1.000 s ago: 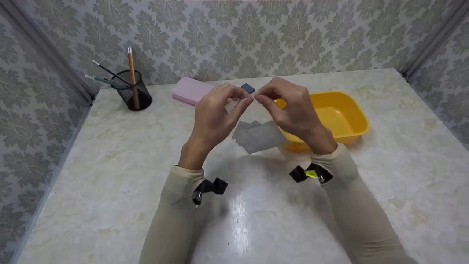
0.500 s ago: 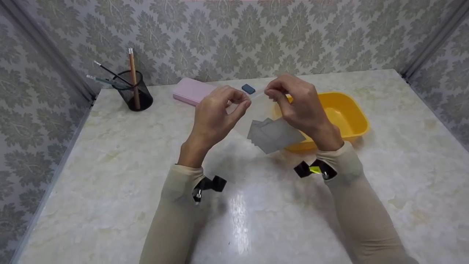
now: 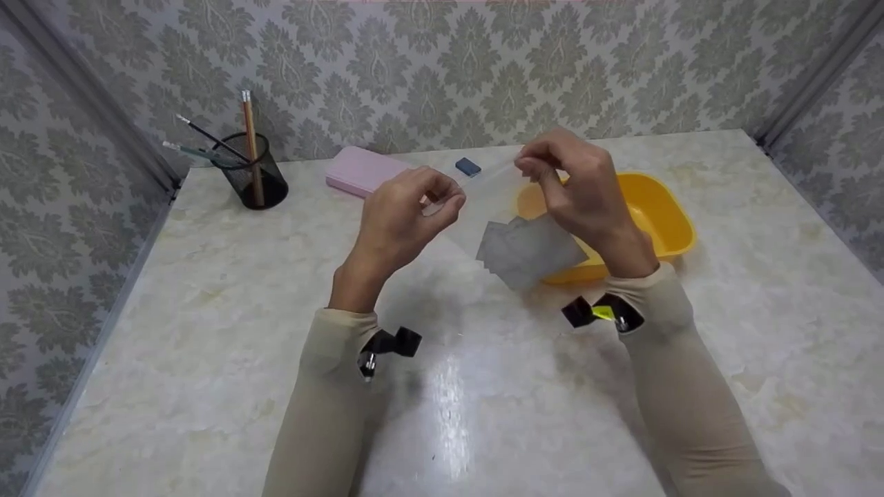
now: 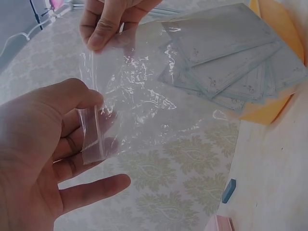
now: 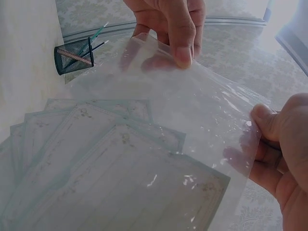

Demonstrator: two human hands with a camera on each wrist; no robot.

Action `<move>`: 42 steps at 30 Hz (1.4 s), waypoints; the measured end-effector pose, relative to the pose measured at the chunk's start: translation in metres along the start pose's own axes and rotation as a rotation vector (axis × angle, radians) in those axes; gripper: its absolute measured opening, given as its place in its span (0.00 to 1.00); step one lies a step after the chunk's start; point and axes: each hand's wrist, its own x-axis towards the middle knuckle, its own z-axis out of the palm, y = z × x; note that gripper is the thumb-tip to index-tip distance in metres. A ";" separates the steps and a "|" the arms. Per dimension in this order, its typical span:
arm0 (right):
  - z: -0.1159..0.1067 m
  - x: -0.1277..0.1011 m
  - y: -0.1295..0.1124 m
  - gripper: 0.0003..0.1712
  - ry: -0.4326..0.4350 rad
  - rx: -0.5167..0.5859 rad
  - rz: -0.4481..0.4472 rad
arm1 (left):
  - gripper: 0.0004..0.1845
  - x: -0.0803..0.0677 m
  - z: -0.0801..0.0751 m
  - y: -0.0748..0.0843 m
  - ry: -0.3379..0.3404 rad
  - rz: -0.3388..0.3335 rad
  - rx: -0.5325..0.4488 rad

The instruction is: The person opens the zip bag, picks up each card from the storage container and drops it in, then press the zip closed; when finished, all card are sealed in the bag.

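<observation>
A clear zip-lock bag point(image 4: 139, 96) hangs stretched between my two hands, its zip strip along the top edge. Thumb and fingers of my left hand point(image 3: 400, 224) pinch one end of that strip. The other end is pinched by my right hand point(image 3: 585, 190), held a little higher. Several patterned paper sheets point(image 5: 125, 168), fanned over one another, lie low inside the bag; from above they look grey point(image 3: 528, 252). Whether the zip is fully sealed cannot be told.
Behind the bag and right hand stands a yellow plastic basin point(image 3: 659, 207). A pink case point(image 3: 362, 169) and a small blue eraser-like block point(image 3: 468, 166) lie near the back edge. A black mesh cup point(image 3: 266, 186) with several pencils stands at the back left.
My right hand has moved right and slightly up, away from the left hand, which shifted slightly left. The bag's top edge now shows between them, and the sheets have swung right.
</observation>
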 end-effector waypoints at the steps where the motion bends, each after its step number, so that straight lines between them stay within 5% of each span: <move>1: 0.000 0.000 0.001 0.02 0.001 0.002 0.003 | 0.05 -0.001 0.000 -0.001 -0.001 -0.003 0.001; 42: -0.021 -0.001 0.007 0.07 0.063 -0.054 0.063 | 0.05 -0.005 -0.012 -0.003 0.008 -0.028 0.014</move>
